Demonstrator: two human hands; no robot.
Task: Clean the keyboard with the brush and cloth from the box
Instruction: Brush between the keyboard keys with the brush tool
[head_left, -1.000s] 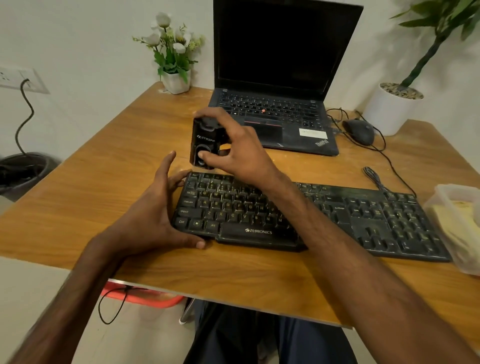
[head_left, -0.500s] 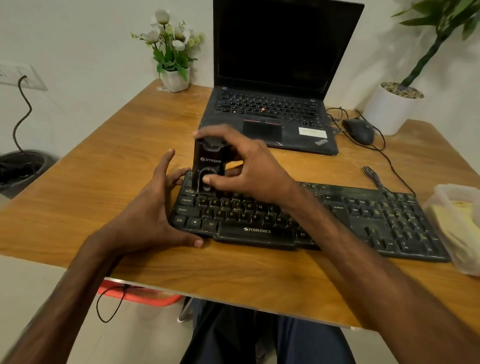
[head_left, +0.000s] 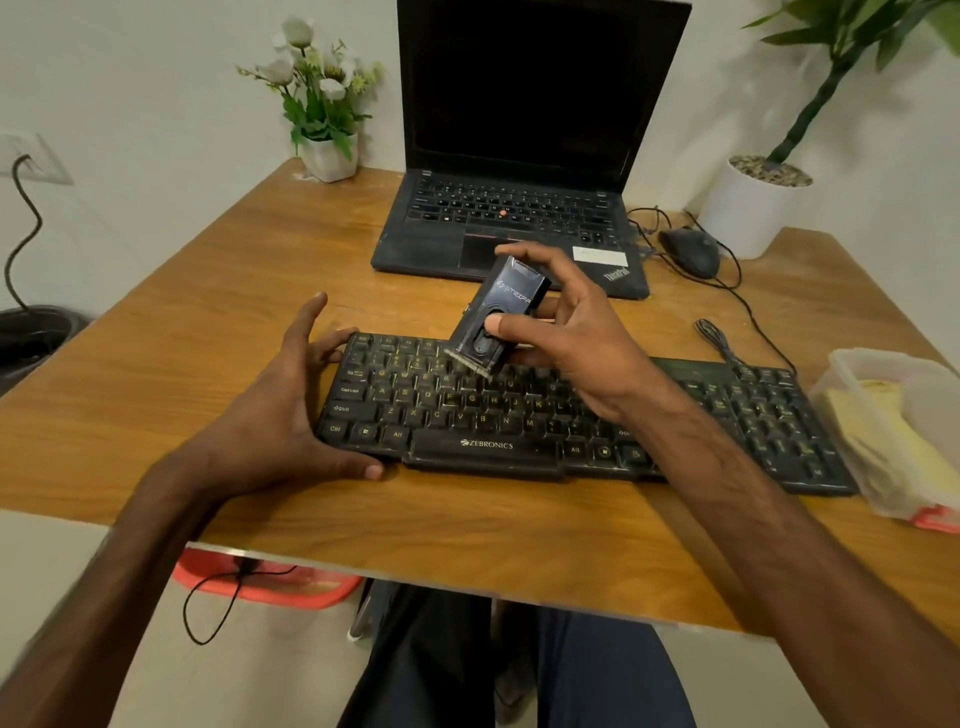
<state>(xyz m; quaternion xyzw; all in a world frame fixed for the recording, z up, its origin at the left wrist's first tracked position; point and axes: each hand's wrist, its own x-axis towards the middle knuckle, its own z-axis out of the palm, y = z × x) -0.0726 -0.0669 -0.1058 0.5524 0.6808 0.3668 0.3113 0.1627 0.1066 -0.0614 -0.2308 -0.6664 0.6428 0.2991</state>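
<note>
Right hand holds the brush over the keyboard; left hand steadies the keyboard's left end.

The right hand's (head_left: 566, 338) thumb presses a dark oval on the face of the black block-shaped brush (head_left: 511, 299), and the fingers curl round its far side, gripping it. The brush is tilted, bristle edge down and to the left over the upper key rows; I cannot tell whether the bristles touch the keys. The left hand (head_left: 275, 415) is spread loosely, with its thumb along the near edge of the keyboard (head_left: 467, 410), its fingers at the far-left corner and its index finger lifted. The keyboard lies across the near part of the wooden table (head_left: 156, 364). Just beside its right end sits the translucent box (head_left: 883, 358), with the yellow cloth (head_left: 878, 436) inside. Farther off stands an open laptop (head_left: 519, 156), with a mouse (head_left: 691, 252) to its right.
</note>
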